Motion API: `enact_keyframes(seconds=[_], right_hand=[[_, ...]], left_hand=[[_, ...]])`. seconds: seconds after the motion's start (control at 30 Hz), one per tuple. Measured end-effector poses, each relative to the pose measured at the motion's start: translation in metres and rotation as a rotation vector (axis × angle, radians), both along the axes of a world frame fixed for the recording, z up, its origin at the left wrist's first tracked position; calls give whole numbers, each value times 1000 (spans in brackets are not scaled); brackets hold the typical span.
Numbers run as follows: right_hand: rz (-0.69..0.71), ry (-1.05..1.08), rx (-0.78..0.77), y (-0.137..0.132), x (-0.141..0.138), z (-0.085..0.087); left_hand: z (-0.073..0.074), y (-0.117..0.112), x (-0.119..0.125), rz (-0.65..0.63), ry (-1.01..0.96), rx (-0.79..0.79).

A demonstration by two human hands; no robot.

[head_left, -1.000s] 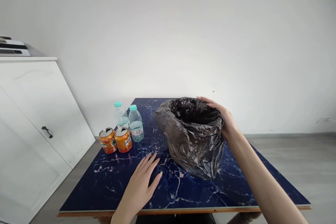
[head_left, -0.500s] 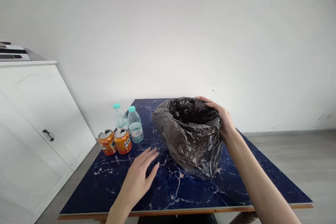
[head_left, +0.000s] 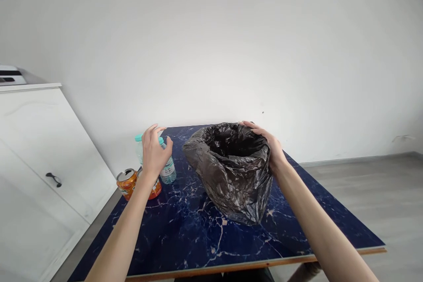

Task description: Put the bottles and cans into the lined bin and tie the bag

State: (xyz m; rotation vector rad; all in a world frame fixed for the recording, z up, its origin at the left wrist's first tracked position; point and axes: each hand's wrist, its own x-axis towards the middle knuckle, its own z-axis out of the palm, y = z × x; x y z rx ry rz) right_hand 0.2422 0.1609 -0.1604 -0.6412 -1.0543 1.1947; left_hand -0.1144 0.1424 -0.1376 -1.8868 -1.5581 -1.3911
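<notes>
A black garbage bag (head_left: pixel 236 185) stands on the table with its mouth wide; whether a bin is inside it is hidden. My right hand (head_left: pixel 269 143) grips its right rim, fingers over the far edge. My left hand (head_left: pixel 155 150) is raised in front of two clear water bottles, thumb and fingers apart, with nothing visibly held. Behind the thumb the nearer bottle (head_left: pixel 168 174) shows its turquoise cap and label. The farther bottle (head_left: pixel 138 147) is mostly covered by the hand. Two orange soda cans stand below: the left can (head_left: pixel 125 183) and the right can (head_left: pixel 155 190), partly behind my forearm.
The table (head_left: pixel 185 242) has a dark blue marbled top with a wooden front edge. A white cabinet (head_left: pixel 36 154) with a dark handle stands at the left. The pale wall (head_left: pixel 211 53) rises behind the table, and grey floor (head_left: pixel 363 185) shows at the right.
My left hand has risen from the tabletop beside the bag, moving left and away to the bottles. My right hand stays on the bag's rim. The view has shifted slightly.
</notes>
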Motion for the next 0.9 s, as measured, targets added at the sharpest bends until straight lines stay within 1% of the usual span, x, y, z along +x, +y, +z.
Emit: enact_keyframes(seconds=[0.13,0.27,0.37,0.5,0.57,0.63,0.7,0.77,0.83,0.9], right_hand=[[-19,-11,-8,1,0,0],[-29,-21,3,0,0,2],[-31,-14,-13,-2,0,3],[-38,-7,-35,-5,0,5],[-47,-1,-46,-5,0,5],[-50,1,-51,-5,-1,6],[-45,6,-52,-6,-1,6],[-44,12,-55,-7,-2,7],[-50,12,-55,-8,-3,7],[-56,-1,-52,-8,-3,7]], left_hand=[[-3,20,-12,-15,-57,-74],[-6,30,-20,-23,-115,-166],[-9,29,-21,-39,-129,-229],[-10,21,-18,-60,-127,-310],[-10,17,-15,-74,-127,-324],[-6,12,-10,-94,-129,-305],[2,7,-2,-117,-134,-246],[16,-1,10,-137,-141,-147],[37,-12,27,-179,-137,-1],[63,-26,46,-312,-108,244]])
